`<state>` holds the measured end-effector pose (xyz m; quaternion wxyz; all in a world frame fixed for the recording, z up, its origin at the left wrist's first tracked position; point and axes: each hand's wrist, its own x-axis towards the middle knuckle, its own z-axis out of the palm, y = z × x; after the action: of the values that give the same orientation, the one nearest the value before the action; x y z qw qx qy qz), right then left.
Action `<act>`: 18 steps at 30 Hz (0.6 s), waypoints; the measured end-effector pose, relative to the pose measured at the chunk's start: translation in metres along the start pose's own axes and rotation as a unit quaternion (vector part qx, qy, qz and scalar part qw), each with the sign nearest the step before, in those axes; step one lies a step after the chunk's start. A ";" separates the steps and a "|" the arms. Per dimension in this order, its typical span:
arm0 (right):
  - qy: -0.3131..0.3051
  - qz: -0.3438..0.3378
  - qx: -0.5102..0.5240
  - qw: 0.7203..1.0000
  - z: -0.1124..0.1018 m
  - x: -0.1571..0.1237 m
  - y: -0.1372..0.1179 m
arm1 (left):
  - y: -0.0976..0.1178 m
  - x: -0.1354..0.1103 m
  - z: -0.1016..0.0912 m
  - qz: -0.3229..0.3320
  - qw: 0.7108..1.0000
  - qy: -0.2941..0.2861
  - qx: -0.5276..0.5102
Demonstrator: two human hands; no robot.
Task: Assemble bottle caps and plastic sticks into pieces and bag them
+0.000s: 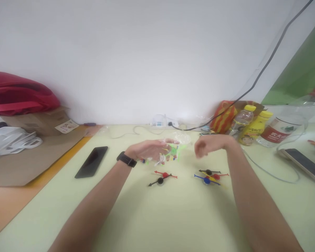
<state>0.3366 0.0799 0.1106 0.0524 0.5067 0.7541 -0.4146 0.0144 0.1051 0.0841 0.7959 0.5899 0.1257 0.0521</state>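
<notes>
My left hand, with a black watch on its wrist, is closed on a clear plastic bag that holds small coloured toy pieces, green and white among them. My right hand hovers just right of the bag with its fingers curled in; whether anything is in them does not show. On the pale green table below lie a red arrow piece and a black arrow piece. To their right sits a small pile of black, red, blue and yellow arrow pieces.
A black phone lies at left, beside cardboard boxes and a red bag. Bottles and a large clear jug stand at back right, with a second phone, cables and a power strip.
</notes>
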 end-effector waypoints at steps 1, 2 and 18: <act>-0.069 0.034 -0.015 0.997 0.004 0.010 0.003 | 0.000 0.000 0.000 -0.001 1.000 0.004 0.004; -0.120 0.055 -0.022 0.991 0.008 0.020 0.005 | 0.000 0.000 0.001 -0.002 1.000 0.007 0.008; -0.071 0.035 0.031 0.996 0.008 0.030 0.024 | 0.002 -0.001 0.001 0.006 1.000 0.013 0.018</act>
<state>0.3388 0.0994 0.0774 0.1045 0.5040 0.7169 -0.4702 0.0138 0.1048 0.0868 0.7832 0.6039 0.1338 0.0625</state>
